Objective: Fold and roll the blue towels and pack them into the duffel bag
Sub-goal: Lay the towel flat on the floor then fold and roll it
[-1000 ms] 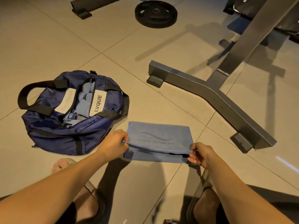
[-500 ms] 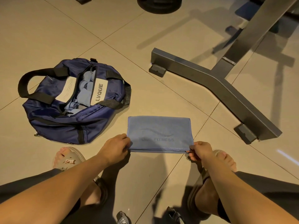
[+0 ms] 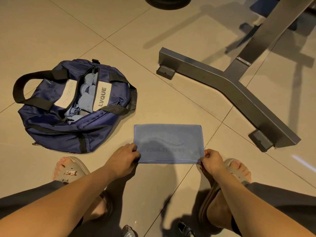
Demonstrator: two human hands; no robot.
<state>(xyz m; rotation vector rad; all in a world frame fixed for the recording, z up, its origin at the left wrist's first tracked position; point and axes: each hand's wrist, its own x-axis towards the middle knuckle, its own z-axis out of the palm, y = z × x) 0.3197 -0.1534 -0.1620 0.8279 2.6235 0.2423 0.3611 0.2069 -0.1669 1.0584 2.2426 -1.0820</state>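
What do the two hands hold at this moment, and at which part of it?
Both hold the folded towel. The left hand pinches its near left corner and the right hand pinches its near right corner.

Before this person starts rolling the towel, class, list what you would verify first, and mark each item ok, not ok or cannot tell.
1. Towel lies folded and flat on the floor: ok.
2. Left hand pinches the towel's near left corner: ok.
3. Right hand pinches the near right corner: ok.
4. Folded layers line up along the near edge: ok.
5. Duffel bag is unzipped, with its opening facing up: ok.
6. Room in the bag for one more roll: cannot tell; rolled towels already show through the opening.
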